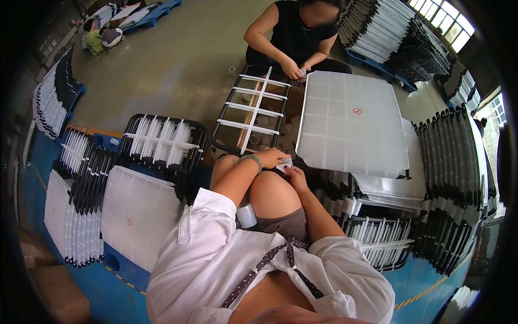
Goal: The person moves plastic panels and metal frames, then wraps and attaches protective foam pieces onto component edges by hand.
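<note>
Just above my knees, my left hand (272,157) and my right hand (294,175) come close together. Their fingers pinch a small white piece (284,164) with a dark spot; its exact kind is unclear. A green band circles my left wrist. Right beyond my hands, a black tubular frame (221,116) crossed by white straps leans over a brown box of small pale parts (288,128). To its right lies a large translucent white panel (345,135) with a small red round mark. A white cylindrical roll (246,216) rests by my lap.
Across from me a person (294,32) in a black top handles something small at the panel's corner. Stacks of folded black frames (450,156) stand at right, more strapped frames (164,140) and a panel (137,213) at left. Others sit far back left near a blue pallet (154,16).
</note>
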`<action>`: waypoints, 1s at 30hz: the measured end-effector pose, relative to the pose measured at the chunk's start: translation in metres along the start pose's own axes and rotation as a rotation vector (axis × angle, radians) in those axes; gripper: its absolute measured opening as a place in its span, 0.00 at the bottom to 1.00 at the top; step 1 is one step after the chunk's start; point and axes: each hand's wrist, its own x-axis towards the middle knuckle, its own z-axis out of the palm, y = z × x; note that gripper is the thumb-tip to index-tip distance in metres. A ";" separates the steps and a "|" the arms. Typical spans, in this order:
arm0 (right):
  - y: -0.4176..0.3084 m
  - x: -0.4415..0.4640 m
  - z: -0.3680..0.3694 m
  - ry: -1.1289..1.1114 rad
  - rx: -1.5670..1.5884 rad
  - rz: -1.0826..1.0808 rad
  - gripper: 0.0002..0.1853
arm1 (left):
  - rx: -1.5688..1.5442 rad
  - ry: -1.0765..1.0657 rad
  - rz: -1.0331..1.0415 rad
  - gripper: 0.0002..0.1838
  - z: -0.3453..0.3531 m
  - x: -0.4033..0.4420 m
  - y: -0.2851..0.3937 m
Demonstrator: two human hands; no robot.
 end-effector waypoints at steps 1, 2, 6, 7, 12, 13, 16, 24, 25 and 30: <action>0.002 0.001 -0.003 0.003 0.032 0.006 0.06 | -0.013 -0.016 0.002 0.23 -0.001 -0.002 0.000; 0.005 0.002 -0.004 0.021 0.047 0.022 0.06 | -0.027 -0.031 0.005 0.23 -0.003 -0.003 0.001; 0.002 0.001 -0.003 0.049 0.138 0.078 0.07 | -0.018 -0.117 -0.024 0.27 0.002 0.005 -0.006; 0.001 0.001 -0.002 0.056 0.159 0.085 0.06 | -0.002 -0.079 0.010 0.29 0.007 0.007 -0.011; 0.002 0.001 0.004 0.081 0.225 0.086 0.08 | 0.036 -0.075 0.037 0.41 0.008 -0.005 -0.009; 0.000 -0.001 0.007 0.068 0.229 0.094 0.09 | 0.044 -0.051 0.062 0.41 0.004 -0.008 -0.005; -0.003 0.000 0.007 0.039 0.236 0.092 0.11 | -0.035 0.012 0.135 0.38 0.000 -0.009 -0.003; 0.005 0.005 0.004 -0.130 0.177 -0.059 0.16 | -0.387 0.168 0.249 0.19 0.006 -0.004 -0.012; 0.006 0.006 0.002 -0.096 0.168 -0.044 0.15 | -0.334 0.223 0.247 0.17 0.007 -0.006 -0.010; -0.001 0.007 0.004 0.010 0.133 0.015 0.12 | -0.223 0.239 0.214 0.14 -0.014 -0.019 0.006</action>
